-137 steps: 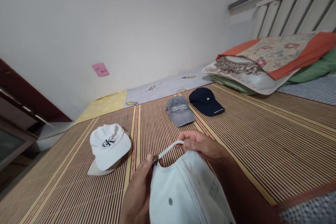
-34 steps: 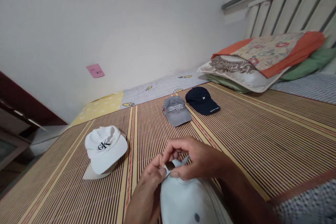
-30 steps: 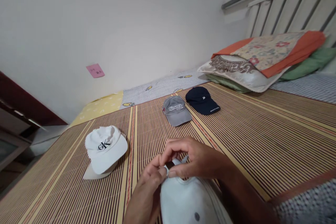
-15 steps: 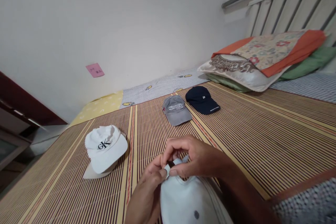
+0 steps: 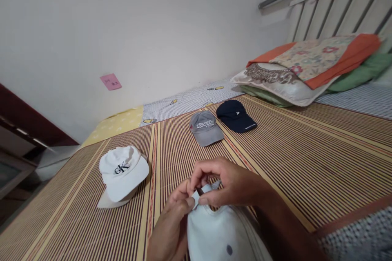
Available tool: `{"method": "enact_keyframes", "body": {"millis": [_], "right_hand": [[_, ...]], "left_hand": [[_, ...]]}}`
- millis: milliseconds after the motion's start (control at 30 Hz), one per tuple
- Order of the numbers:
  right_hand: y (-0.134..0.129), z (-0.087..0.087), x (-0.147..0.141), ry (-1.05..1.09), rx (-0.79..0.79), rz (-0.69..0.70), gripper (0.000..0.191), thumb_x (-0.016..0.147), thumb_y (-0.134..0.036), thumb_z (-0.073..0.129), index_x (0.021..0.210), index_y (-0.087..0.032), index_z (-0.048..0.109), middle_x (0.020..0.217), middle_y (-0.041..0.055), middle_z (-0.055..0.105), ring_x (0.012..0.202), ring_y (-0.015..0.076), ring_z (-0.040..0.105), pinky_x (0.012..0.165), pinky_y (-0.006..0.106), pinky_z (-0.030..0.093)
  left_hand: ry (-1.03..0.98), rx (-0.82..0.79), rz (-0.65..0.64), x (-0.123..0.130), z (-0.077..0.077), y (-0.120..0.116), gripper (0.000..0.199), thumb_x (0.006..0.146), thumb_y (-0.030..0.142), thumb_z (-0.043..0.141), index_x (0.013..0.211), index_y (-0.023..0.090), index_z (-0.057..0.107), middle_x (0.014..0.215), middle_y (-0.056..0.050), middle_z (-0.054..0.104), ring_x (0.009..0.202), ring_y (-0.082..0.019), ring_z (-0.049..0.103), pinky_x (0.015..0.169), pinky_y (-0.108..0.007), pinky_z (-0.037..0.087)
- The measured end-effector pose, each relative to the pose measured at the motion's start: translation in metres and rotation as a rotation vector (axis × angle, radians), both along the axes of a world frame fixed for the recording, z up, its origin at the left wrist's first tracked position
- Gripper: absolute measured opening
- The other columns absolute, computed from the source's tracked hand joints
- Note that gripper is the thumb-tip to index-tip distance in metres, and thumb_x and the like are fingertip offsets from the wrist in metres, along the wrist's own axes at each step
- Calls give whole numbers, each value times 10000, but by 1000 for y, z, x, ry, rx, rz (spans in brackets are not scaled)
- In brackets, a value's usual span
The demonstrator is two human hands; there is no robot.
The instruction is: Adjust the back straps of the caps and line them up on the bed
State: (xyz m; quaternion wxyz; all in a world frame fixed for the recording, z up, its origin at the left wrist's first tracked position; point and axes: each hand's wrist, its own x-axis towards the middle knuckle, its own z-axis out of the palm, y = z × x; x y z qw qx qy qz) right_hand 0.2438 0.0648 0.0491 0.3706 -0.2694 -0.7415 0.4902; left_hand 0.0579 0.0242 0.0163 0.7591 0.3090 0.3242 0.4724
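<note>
A pale blue-white cap (image 5: 219,232) is at the bottom centre, its back opening and adjusting strap turned up toward my fingers. My left hand (image 5: 173,216) pinches the strap's left end between thumb and fingers. From the right, my right hand (image 5: 225,181) curls over the same strap, its thumb pressed on the band. A grey strap end pokes out behind the right fingers. The fastening itself is partly hidden by my fingertips. Left of my hands, a white cap (image 5: 121,171) with black letters rests on top of a beige cap (image 5: 114,203).
Farther back on the striped mat (image 5: 290,159) lie a grey cap (image 5: 206,128) and a navy cap (image 5: 234,116). Pillows (image 5: 306,69) are stacked at the right by the slatted headboard (image 5: 337,12). Behind stands a wall with a pink note (image 5: 110,82).
Almost nothing differs. Both hands stay on the cap's strap, with only a very slight shift of the fingers.
</note>
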Motion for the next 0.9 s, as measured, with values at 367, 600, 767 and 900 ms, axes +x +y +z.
{"method": "enact_keyframes", "body": {"millis": [367, 600, 767, 900], "right_hand": [[-1, 0, -3, 22, -26, -54, 196, 686, -90, 758, 850, -189, 714, 759, -68, 622, 703, 90, 496, 645, 202, 401], [2, -5, -2, 43, 11, -51, 220, 696, -98, 779, 891, -193, 744, 777, -65, 629, 712, 86, 502, 674, 203, 405], [4, -7, -1, 68, -12, -22, 206, 711, -129, 798, 900, -193, 747, 813, -50, 641, 755, 102, 538, 699, 215, 422], [7, -10, 0, 81, -34, 24, 205, 726, -204, 840, 905, -188, 740, 820, -43, 633, 746, 109, 524, 688, 231, 419]], "left_hand": [[-52, 38, -14, 0, 2, 1, 128, 703, 187, 779, 776, 176, 674, 785, 0, 650, 690, -121, 604, 760, -258, 498], [46, 31, 5, 3, 11, -1, 156, 826, 288, 753, 806, 177, 645, 767, -2, 632, 644, -108, 581, 696, -241, 485], [71, 20, 0, 2, 8, 1, 223, 809, 282, 777, 732, 177, 595, 718, 17, 619, 587, -89, 558, 645, -223, 462], [93, 14, 26, 1, 5, 2, 271, 788, 271, 792, 694, 178, 556, 654, 31, 587, 579, -83, 526, 604, -198, 425]]}}
